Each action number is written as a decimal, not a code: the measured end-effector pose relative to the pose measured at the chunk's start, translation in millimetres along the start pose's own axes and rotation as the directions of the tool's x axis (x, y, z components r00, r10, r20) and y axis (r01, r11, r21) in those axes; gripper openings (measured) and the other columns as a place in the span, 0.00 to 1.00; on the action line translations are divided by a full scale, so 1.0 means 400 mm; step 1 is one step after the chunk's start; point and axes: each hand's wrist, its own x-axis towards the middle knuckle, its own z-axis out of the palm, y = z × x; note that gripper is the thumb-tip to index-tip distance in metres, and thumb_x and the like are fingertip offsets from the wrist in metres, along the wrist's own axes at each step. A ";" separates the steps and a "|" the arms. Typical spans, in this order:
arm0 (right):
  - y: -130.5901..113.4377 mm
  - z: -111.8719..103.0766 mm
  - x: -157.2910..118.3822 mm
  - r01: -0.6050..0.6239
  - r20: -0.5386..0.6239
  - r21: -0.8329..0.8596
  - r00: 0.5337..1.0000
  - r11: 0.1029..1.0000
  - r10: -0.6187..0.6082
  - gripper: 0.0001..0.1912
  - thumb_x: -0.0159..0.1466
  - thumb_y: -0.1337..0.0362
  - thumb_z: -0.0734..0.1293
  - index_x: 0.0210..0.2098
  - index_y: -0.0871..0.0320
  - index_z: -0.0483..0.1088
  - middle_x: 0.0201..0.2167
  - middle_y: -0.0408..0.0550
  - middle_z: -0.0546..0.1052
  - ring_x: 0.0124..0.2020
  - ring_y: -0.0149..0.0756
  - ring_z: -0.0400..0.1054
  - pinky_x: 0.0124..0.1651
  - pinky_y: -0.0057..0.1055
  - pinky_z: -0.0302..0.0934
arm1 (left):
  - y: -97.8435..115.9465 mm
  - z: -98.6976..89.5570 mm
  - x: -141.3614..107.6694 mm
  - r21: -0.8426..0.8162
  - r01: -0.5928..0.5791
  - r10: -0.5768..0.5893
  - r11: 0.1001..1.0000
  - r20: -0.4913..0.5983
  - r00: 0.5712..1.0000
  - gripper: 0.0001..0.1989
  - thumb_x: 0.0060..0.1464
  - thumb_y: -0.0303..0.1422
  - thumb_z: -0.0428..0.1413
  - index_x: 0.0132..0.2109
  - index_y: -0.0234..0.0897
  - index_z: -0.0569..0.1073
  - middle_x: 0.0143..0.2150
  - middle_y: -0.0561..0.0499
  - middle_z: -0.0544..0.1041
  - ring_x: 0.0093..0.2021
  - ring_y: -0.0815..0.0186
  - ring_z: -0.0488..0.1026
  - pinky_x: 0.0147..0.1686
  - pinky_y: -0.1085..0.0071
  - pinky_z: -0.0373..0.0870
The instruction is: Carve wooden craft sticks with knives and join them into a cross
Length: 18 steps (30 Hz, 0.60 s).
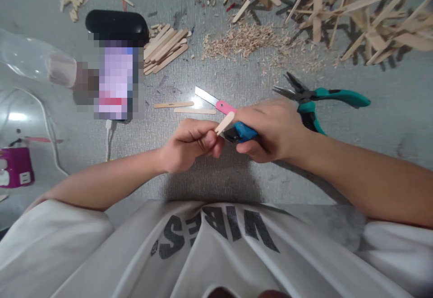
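Between the fingertips of my left hand [194,144] is a short wooden stick piece [225,123], tilted up to the right, with a notch near its lower end. My right hand [270,131] is wrapped round a blue-handled cutter [246,131], whose dark head is beside the stick and my left fingertips. A pink-handled knife [226,107] with a bare blade lies just beyond, partly hidden by my right hand. Two wooden sticks [174,105] rest left of the blade.
Teal pliers [341,96] lie open at the right. Wood chips [243,41], stacked sticks [169,48] and a large stick pile [358,9] are farther back. A phone [115,79], black case [117,25], clear bottle [30,59] and purple block [16,166] stand left.
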 end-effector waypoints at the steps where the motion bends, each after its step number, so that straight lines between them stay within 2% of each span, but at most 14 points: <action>1: -0.001 0.002 -0.003 -0.007 0.000 0.002 1.000 1.000 0.007 0.51 0.76 0.26 0.36 0.35 0.56 0.73 0.23 0.47 0.72 0.23 0.36 0.60 0.30 0.37 0.44 | 0.001 0.000 -0.002 0.039 -0.027 0.027 0.999 0.005 1.000 0.24 0.78 0.42 0.57 0.32 0.34 0.74 0.23 0.57 0.66 0.21 0.77 0.58 0.23 0.78 0.57; 7: -0.005 -0.009 -0.004 0.003 0.085 0.028 0.996 1.000 -0.006 0.51 0.76 0.25 0.39 0.38 0.58 0.75 0.25 0.49 0.75 0.24 0.35 0.62 0.30 0.36 0.45 | -0.003 0.008 -0.014 0.232 -0.126 0.139 0.964 -0.039 0.990 0.21 0.80 0.37 0.54 0.35 0.35 0.74 0.27 0.55 0.73 0.24 0.76 0.65 0.28 0.79 0.65; 12: -0.043 -0.026 0.002 -0.094 0.154 0.015 0.984 0.995 0.090 0.55 0.76 0.26 0.37 0.41 0.59 0.79 0.24 0.52 0.75 0.23 0.38 0.62 0.30 0.38 0.43 | -0.009 0.008 -0.018 0.333 -0.186 0.219 0.924 -0.065 0.974 0.21 0.81 0.37 0.52 0.34 0.36 0.71 0.25 0.56 0.69 0.23 0.75 0.63 0.26 0.78 0.62; 16: -0.076 -0.033 0.004 -0.203 0.192 -0.058 0.959 0.977 0.210 0.61 0.76 0.28 0.33 0.58 0.66 0.81 0.25 0.55 0.78 0.24 0.43 0.65 0.31 0.39 0.40 | -0.009 -0.001 -0.015 0.456 -0.108 0.185 0.884 -0.128 0.974 0.26 0.81 0.42 0.50 0.31 0.37 0.70 0.23 0.56 0.66 0.22 0.74 0.60 0.25 0.74 0.60; 18: -0.073 -0.027 0.010 -0.246 0.149 -0.107 0.954 0.963 0.260 0.63 0.75 0.28 0.32 0.60 0.66 0.80 0.26 0.55 0.79 0.23 0.44 0.66 0.31 0.39 0.38 | -0.009 -0.001 -0.011 0.396 -0.039 0.119 0.917 -0.180 0.976 0.28 0.80 0.46 0.52 0.30 0.37 0.70 0.22 0.56 0.65 0.21 0.74 0.58 0.24 0.73 0.58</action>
